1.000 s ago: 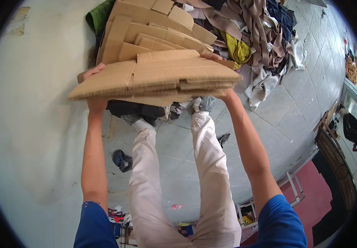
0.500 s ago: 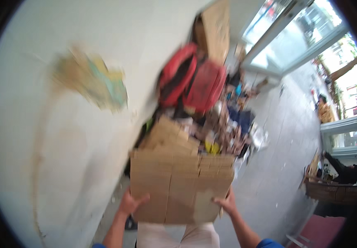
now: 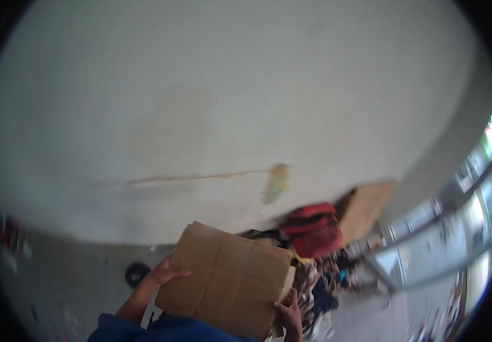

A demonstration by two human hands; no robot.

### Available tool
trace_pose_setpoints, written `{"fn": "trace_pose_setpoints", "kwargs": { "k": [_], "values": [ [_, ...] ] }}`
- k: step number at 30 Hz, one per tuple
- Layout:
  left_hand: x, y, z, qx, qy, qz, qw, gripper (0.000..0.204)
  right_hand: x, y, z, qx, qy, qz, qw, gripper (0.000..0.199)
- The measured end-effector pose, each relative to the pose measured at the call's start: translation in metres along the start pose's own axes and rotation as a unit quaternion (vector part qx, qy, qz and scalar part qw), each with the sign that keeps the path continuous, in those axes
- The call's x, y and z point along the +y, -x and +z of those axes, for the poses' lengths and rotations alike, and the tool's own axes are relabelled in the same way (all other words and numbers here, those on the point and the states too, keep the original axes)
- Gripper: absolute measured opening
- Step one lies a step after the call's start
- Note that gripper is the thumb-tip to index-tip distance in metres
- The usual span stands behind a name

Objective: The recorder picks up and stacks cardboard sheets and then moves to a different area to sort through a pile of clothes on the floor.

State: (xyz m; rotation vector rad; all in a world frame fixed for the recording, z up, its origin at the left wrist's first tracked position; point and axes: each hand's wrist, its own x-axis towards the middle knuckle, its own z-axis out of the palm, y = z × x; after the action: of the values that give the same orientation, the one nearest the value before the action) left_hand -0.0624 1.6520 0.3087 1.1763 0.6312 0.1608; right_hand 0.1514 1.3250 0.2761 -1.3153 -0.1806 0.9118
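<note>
**Flattened cardboard held up in both hands, low centre of frame**

Containers: a red bag [image 3: 312, 229] sits right of centre, against the base of the pale wall [image 3: 229, 102]. It looks closed; contents cannot be seen. Just right of it a brown cardboard box [image 3: 367, 208] leans at the wall, one face toward the camera; whether anything is inside cannot be told. Below the bag lies a blurred heap of mixed cloth [image 3: 326, 279], too smeared to sort.

Held thing: a stack of flattened cardboard [image 3: 226, 279], plain brown, lower centre of the frame, tilted so its upper left corner points up. Fold creases divide the top sheet into panels. At least one more sheet edge shows along the right side.

Left hand [image 3: 163, 275]: at the left edge of the stack, fingers [image 3: 178, 273] curled over the top face, closed onto the cardboard.

Right hand [image 3: 288, 316]: at the lower right corner, fingers [image 3: 292, 301] wrapped up the edge, gripping it.

Blue sleeves [image 3: 160, 332] show at the bottom edge. A dark round object [image 3: 137, 273] lies on the grey floor [image 3: 69, 273], left of the left hand; blurred. A yellowish smear [image 3: 277, 182] with a thin streak marks the wall at mid-frame.
</note>
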Motion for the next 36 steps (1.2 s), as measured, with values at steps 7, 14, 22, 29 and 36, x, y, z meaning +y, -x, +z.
{"fn": "trace_pose_setpoints", "kwargs": {
  "k": [7, 14, 22, 29, 36],
  "values": [
    [-0.054, 0.143, 0.073, 0.275, 0.001, 0.094, 0.957, 0.072, -0.044, -0.017, 0.005, -0.305, -0.013, 0.133, 0.943, 0.089],
    [-0.082, 0.259, 0.084, 0.481, 0.085, 0.093, 0.868, 0.064, -0.041, -0.055, 0.135, -0.449, 0.158, 0.047, 0.878, 0.069],
    [-0.132, 0.333, 0.095, 0.647, 0.169, 0.102, 0.737, 0.055, 0.068, -0.054, 0.257, -0.585, 0.279, 0.077, 0.757, 0.061],
    [-0.236, 0.347, 0.057, 0.708, 0.261, 0.179, 0.631, 0.058, 0.16, -0.042, 0.36, -0.653, 0.336, 0.078, 0.675, 0.059],
    [-0.265, 0.451, -0.014, 0.717, 0.272, 0.185, 0.615, 0.063, 0.218, 0.034, 0.448, -0.684, 0.358, 0.092, 0.629, 0.062]
  ]
}}
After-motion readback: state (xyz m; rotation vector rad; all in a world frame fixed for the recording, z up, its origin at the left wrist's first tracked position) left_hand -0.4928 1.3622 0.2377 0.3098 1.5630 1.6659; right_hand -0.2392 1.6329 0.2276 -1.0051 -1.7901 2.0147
